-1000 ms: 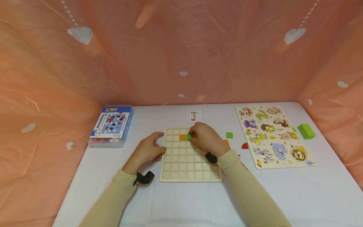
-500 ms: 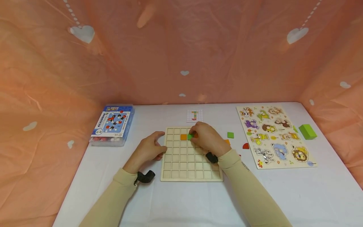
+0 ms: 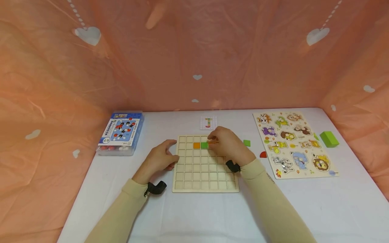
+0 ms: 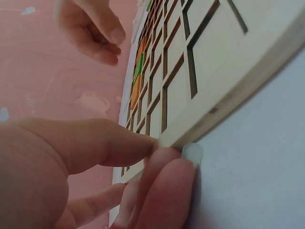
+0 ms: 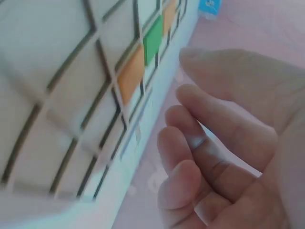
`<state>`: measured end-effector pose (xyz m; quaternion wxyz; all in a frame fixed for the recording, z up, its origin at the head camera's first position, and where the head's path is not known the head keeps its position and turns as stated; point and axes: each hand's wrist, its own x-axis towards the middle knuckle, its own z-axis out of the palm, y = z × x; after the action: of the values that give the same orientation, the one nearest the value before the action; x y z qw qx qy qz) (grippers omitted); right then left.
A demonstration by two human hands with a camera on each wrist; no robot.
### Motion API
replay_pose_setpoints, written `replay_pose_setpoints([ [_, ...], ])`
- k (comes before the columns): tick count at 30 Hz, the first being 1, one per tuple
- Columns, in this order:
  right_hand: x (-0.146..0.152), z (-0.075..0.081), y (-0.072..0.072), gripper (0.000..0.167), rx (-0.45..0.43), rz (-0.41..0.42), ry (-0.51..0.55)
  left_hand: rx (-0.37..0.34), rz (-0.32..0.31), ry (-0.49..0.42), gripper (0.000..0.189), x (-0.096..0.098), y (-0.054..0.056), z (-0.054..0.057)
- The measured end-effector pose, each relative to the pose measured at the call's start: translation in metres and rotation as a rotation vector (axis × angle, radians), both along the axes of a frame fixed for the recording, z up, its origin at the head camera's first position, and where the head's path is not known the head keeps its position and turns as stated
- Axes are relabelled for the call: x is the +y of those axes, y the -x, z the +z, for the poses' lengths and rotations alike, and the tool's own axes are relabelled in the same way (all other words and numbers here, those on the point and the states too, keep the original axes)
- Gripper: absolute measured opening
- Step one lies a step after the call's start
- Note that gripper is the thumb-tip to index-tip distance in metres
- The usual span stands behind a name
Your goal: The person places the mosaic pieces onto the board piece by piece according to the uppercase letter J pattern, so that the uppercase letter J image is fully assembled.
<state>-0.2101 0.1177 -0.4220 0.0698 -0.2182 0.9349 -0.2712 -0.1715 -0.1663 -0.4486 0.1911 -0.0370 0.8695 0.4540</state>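
My left hand (image 3: 158, 157) holds the left edge of a pale wooden grid board (image 3: 192, 185). In the left wrist view the thumb (image 4: 114, 143) meets the board's edge, with curled fingers (image 4: 167, 191) against it. Three square tiles lie in one row of the board: an orange tile (image 3: 197, 145), a green tile (image 3: 204, 145) and a second orange tile (image 5: 131, 76), which the right hand partly covers in the head view. My right hand (image 3: 229, 145) hovers over the far right of the board. Its loosely bent fingers hold nothing and stand apart from the tiles.
A pattern card (image 3: 208, 123) lies beyond the board. To the right are a green tile (image 3: 247, 143), a red quarter-round piece (image 3: 263, 154), an animal puzzle board (image 3: 293, 160) and a green block (image 3: 329, 139). A boxed molecule kit (image 3: 120, 133) sits at the left.
My right hand has let go of the second orange tile, leaving it in the grid, and has shifted slightly to the right. The left hand stays on the board's edge.
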Motion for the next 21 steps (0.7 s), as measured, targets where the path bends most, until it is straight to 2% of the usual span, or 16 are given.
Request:
replay_pose_setpoints([
  [5,0.029,0.001,-0.011,0.026,-0.020,-0.058,0.017,0.000,-0.003,0.011,0.075,0.002,0.002,-0.002],
  [11,0.070,0.003,-0.032,0.025,-0.066,-0.141,0.004,-0.005,-0.013,0.018,0.074,-0.001,0.003,-0.002],
  [16,0.096,0.005,-0.047,0.023,-0.081,-0.177,-0.007,-0.002,-0.022,0.029,0.075,-0.002,0.003,-0.001],
  [21,0.111,0.002,-0.058,0.020,-0.060,-0.180,-0.015,-0.007,-0.024,0.024,0.074,-0.001,0.002,-0.001],
])
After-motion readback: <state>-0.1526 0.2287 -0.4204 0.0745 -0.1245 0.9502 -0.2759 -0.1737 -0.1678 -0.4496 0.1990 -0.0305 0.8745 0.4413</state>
